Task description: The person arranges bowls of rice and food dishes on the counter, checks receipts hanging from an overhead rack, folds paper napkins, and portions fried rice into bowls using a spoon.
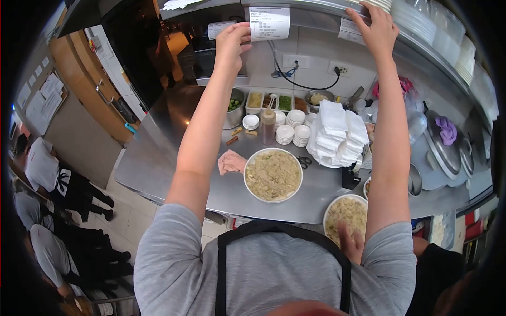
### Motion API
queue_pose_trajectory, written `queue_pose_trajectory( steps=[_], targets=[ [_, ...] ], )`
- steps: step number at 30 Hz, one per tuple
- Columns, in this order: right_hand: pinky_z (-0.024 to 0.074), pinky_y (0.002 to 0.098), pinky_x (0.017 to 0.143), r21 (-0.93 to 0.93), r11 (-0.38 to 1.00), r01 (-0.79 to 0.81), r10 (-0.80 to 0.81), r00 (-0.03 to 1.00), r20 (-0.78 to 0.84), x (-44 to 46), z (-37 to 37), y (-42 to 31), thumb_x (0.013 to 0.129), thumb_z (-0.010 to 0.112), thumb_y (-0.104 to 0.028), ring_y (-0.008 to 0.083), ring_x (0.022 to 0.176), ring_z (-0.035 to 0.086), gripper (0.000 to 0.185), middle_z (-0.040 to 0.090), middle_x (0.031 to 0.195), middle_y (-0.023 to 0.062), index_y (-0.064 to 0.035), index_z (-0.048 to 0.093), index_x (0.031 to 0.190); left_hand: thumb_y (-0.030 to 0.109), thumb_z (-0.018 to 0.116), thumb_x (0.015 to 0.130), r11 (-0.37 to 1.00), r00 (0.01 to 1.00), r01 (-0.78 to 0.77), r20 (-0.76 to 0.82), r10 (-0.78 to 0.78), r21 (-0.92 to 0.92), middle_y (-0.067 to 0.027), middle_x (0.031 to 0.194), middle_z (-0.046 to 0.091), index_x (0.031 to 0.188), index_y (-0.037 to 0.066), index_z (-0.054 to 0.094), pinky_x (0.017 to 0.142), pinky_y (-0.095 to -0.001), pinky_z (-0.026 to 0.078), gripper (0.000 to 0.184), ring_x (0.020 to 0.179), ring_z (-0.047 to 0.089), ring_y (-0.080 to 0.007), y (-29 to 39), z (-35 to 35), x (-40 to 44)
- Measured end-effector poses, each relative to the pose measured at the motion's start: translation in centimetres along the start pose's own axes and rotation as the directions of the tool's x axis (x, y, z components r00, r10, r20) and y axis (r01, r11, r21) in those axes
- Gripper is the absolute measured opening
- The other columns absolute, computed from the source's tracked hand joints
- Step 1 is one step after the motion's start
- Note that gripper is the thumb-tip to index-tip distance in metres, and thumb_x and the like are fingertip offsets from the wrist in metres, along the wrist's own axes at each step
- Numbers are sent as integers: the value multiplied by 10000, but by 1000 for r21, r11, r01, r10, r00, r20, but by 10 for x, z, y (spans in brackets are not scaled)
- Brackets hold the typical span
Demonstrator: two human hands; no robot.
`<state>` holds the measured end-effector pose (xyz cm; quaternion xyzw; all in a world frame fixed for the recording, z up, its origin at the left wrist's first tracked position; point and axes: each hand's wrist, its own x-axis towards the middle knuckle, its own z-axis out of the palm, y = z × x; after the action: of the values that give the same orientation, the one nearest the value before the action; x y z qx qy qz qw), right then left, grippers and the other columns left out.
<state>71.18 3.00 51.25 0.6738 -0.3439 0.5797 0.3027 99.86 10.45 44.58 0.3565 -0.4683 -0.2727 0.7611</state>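
My left hand [232,46] is raised to the metal shelf, its fingers closed at the left edge of a printed order slip [270,24]. Behind that wrist, a second slip [220,28] hangs partly covered. My right hand [375,30] reaches up to the shelf edge on the right with fingers apart, touching the edge beside another slip [350,31]. Below my arms, a large white bowl of pale, chunky food [273,176] stands on the steel counter [168,126]. A crumpled pink cloth [231,162] lies at its left.
A stack of white napkins [334,134], small white dishes [285,132], a squeeze bottle [268,126] and scissors [304,161] stand or lie behind the bowl. Another person's hand [352,243] hovers over a second food bowl [340,208]. Several people [50,168] are at the left.
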Motion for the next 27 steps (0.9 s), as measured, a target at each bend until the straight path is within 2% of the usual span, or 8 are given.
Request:
queue_pose_trajectory(
  steps=[2, 4, 7, 11, 13, 14, 16, 27],
  targets=[
    [319, 386, 845, 10, 1000, -5, 5, 1000, 9, 0, 0, 0, 734, 617, -426, 246, 968, 486, 423, 558, 932, 71, -85, 580, 981, 119, 559, 795, 998, 999, 30, 38, -28, -49, -72, 865, 608, 999, 2, 554, 669, -296, 479, 236, 774, 574, -148, -2, 0, 0],
    [319, 387, 842, 7, 1000, 1, -1, 1000, 7, 0, 0, -1, 733, 617, -429, 247, 963, 485, 428, 556, 928, 71, -83, 578, 982, 104, 542, 810, 971, 997, 47, 74, -31, -233, -100, 885, 586, 967, -29, 546, 696, -332, 499, 206, 793, 572, -173, -4, 1, 3],
    [319, 386, 840, -3, 1000, 0, 0, 1000, 0, -1, -1, -2, 734, 615, -430, 245, 962, 484, 431, 556, 927, 69, -82, 575, 985, 107, 538, 827, 958, 993, 33, 117, 0, -284, -146, 953, 556, 962, -73, 513, 763, -336, 523, 226, 860, 566, -227, -6, 3, 8],
    [317, 387, 842, 22, 1000, -12, 11, 999, 30, -1, -2, -1, 735, 612, -430, 247, 966, 482, 432, 556, 934, 69, -81, 573, 988, 84, 524, 827, 973, 993, 1, 117, 26, -230, -153, 958, 553, 952, -83, 503, 794, -339, 530, 209, 877, 567, -237, -11, 6, 16],
    [317, 386, 842, 11, 1000, 6, -6, 1000, -2, -1, -1, -1, 736, 613, -425, 247, 967, 482, 426, 557, 939, 68, -82, 574, 987, 78, 482, 833, 978, 993, -44, 94, 65, -204, -151, 915, 557, 920, -88, 514, 722, -317, 553, 190, 799, 582, -225, -11, 8, 18],
    [317, 386, 842, 11, 1000, 6, -6, 1000, 1, -1, 0, -1, 736, 613, -425, 247, 967, 482, 426, 557, 939, 68, -82, 574, 987, 78, 482, 833, 978, 994, -42, 92, 62, -204, -151, 915, 557, 920, -88, 514, 722, -317, 553, 190, 799, 582, -225, -11, 7, 18],
    [316, 385, 843, 27, 1000, -8, 8, 1000, 13, 0, 0, -1, 736, 612, -419, 248, 969, 482, 420, 559, 943, 69, -85, 574, 988, 74, 438, 845, 967, 999, 25, 46, -14, -252, -196, 955, 542, 957, -120, 485, 810, -359, 531, 229, 882, 572, -262, -3, 8, 14],
    [320, 378, 840, -2, 1000, -10, 10, 1000, 8, -1, 3, 1, 735, 611, -431, 239, 975, 484, 429, 564, 948, 62, -87, 581, 990, 103, 415, 849, 974, 997, 66, 56, -55, -215, -237, 989, 546, 994, -147, 478, 817, -373, 518, 296, 919, 571, -301, -14, -10, 7]
  ],
)
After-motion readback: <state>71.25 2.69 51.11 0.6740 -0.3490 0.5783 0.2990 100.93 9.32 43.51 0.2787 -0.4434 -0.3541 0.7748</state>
